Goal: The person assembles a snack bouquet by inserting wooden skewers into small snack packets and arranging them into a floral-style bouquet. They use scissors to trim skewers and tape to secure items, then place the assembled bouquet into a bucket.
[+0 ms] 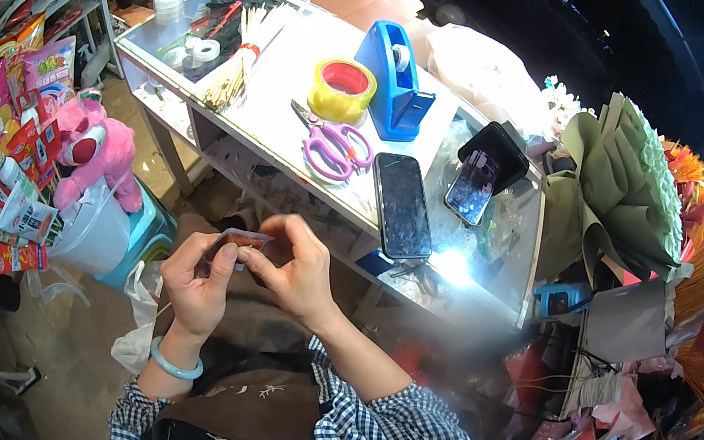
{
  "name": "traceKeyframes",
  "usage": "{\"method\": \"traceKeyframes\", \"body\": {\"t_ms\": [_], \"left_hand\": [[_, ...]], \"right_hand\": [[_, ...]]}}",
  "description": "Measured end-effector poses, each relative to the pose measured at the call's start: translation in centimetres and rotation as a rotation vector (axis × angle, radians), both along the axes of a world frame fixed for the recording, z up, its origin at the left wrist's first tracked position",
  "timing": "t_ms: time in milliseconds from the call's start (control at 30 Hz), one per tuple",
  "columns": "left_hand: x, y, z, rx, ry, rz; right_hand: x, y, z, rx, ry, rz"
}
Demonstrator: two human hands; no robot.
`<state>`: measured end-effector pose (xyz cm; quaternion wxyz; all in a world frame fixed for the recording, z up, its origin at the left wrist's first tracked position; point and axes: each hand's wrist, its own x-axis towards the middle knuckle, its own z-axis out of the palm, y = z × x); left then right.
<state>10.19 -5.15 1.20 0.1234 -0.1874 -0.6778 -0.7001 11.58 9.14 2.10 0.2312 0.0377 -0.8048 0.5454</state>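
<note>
In front of my lap, both hands are closed on a small flat packet (pixel 246 240) with a reddish-brown middle and greyish edges; its exact kind I cannot make out. My left hand (pixel 196 283), with a pale bangle at the wrist, grips its near side between thumb and fingers. From the right, my right hand (pixel 299 274) pinches its edge with the thumb, fingers bent over the top. The fingers hide part of the packet. Beyond them on the table lie purple-handled scissors (pixel 337 151) and a dark smartphone (pixel 401 207).
A white table (pixel 306 42) bears a yellow tape roll (pixel 342 89), a blue tape dispenser (pixel 393 79), a bundle of sticks (pixel 238 64) and a propped folding phone (pixel 487 172). Snack packets and a pink plush toy (pixel 96 147) stand left; wrapped bouquets (pixel 619 189) stand right.
</note>
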Motion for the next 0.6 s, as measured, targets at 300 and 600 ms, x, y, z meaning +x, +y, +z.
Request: {"method": "traceKeyframes", "body": {"t_ms": [300,600], "left_hand": [[-0.8,-0.1,-0.6,0.238,-0.202,-0.058],[-0.8,-0.4,-0.6,0.366,-0.300,-0.131]], "right_hand": [[0.2,-0.1,0.0,0.146,0.176,0.308],[1.0,-0.5,-0.3,0.083,0.082,0.404]]}}
